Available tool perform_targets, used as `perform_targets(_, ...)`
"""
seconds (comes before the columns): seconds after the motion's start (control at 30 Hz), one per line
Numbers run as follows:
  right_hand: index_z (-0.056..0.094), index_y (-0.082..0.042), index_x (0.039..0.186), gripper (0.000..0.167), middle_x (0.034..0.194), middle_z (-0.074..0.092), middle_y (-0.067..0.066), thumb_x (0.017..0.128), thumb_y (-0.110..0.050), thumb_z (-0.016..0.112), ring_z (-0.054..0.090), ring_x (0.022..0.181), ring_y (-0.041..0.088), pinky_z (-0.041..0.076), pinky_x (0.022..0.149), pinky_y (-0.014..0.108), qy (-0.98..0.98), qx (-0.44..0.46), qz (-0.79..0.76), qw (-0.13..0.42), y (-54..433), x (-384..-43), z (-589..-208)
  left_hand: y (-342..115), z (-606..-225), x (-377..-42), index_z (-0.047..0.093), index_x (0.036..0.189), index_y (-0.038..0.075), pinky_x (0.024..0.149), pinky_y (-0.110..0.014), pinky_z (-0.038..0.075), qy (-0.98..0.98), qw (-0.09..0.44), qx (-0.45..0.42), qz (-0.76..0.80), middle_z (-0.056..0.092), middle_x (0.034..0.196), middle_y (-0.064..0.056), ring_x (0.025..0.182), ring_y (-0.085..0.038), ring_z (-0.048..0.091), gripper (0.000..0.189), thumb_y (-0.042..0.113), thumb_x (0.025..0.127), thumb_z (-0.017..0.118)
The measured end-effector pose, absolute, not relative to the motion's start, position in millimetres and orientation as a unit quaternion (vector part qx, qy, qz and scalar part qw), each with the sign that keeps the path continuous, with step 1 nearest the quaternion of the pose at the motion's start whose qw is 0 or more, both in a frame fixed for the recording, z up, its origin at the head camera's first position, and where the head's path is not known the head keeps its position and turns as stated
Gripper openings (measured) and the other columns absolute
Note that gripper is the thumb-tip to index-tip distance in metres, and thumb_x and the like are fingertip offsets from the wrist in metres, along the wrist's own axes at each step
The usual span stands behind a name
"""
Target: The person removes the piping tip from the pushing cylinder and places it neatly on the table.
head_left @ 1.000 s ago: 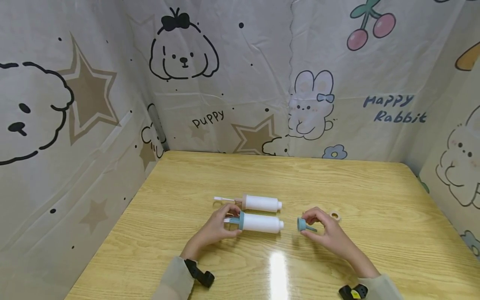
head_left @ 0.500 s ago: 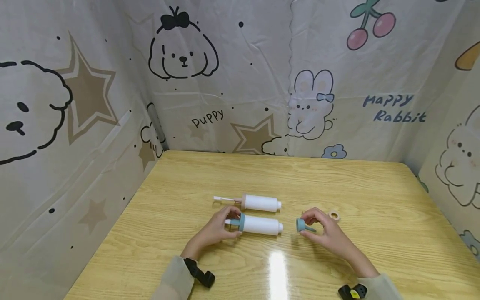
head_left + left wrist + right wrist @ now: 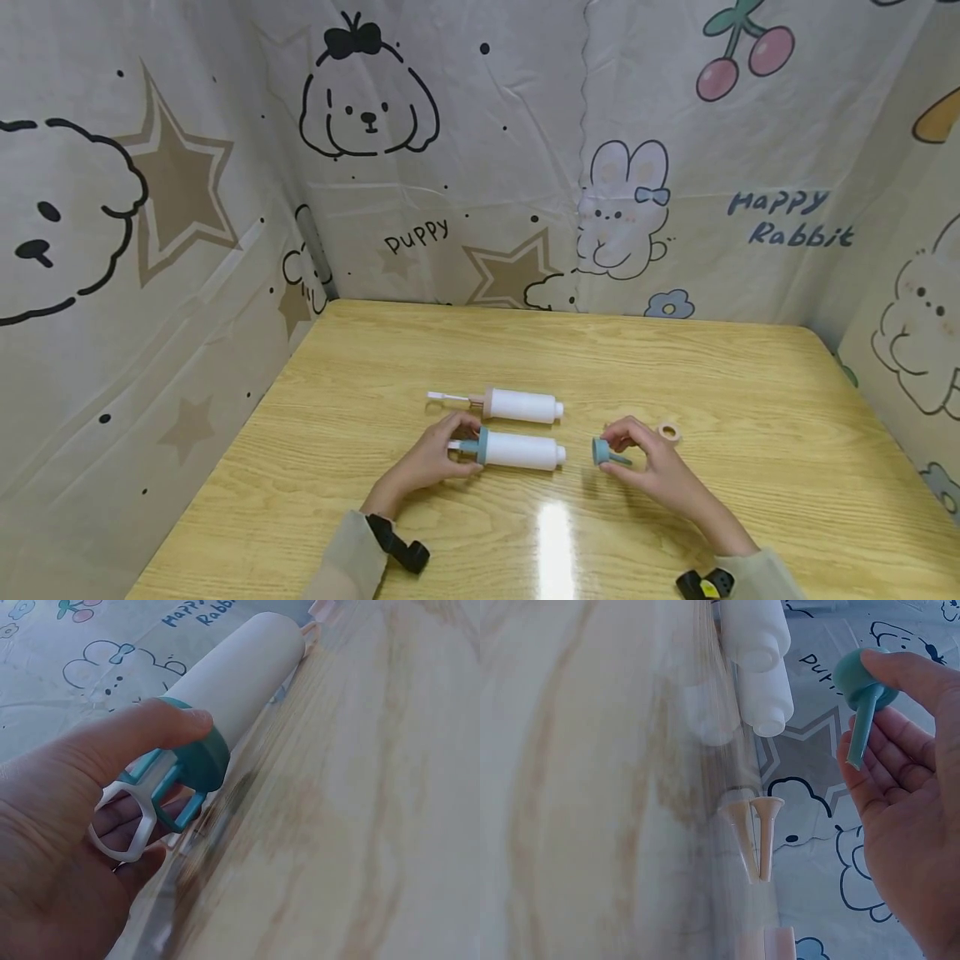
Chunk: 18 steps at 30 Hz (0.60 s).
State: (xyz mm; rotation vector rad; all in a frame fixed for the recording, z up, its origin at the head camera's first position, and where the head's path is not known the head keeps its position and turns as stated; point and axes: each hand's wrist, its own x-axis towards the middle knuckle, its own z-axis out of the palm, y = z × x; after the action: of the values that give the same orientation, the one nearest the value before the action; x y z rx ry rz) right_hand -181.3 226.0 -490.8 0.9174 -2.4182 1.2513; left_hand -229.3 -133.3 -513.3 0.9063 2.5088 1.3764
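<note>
My left hand (image 3: 437,452) grips a white syringe-like tube (image 3: 521,451) by its teal collar (image 3: 482,446), the thumb lying on the collar in the left wrist view. A white plunger ring (image 3: 148,825) sits behind the collar, near the palm. The tube's narrow tip points right. Across a small gap, my right hand (image 3: 656,462) pinches a teal nozzle (image 3: 865,682) between thumb and fingers. Its wide cup faces the tube, and its thin spout points right. A second white tube (image 3: 522,406) with a peach collar lies just behind the first, plunger drawn out to the left.
Behind my right hand lies a peach ring (image 3: 670,432). A peach nozzle (image 3: 766,836) stands on the wooden table (image 3: 375,350) in the right wrist view, mostly hidden in the head view. Patterned curtains (image 3: 510,183) enclose the table's back and sides.
The tip of the held tube has dipped slightly toward the near side. My right hand with the teal nozzle has shifted very slightly left. Both grips look the same.
</note>
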Motion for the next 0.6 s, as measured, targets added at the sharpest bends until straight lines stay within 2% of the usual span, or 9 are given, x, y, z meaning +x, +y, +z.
perform_targets(0.5,0.06,-0.013,0.111,0.037,0.105,0.062,0.003,0.08,0.001,0.076,0.058,0.091,0.0,0.054,0.076,0.021,-0.834,0.313,0.439,0.12,227.1,-181.0,-490.6,-135.4,-515.3,-231.0,0.053,0.127,0.011,0.095,-0.028,0.053,0.833,0.087,0.293,0.462,0.06,0.12,-0.009,0.112,-0.026,0.063,0.053,0.019,0.082,0.08)
perform_targets(0.6,0.06,-0.013,0.111,0.037,0.105,0.062,0.003,0.081,0.001,0.076,0.058,0.09,0.001,0.054,0.076,0.022,-0.833,0.313,0.439,0.12,227.3,-181.0,-491.0,-136.0,-514.3,-229.4,0.052,0.128,0.01,0.098,-0.033,0.053,0.833,0.08,0.286,0.467,0.06,0.122,-0.011,0.114,-0.028,0.062,0.054,0.019,0.083,0.079)
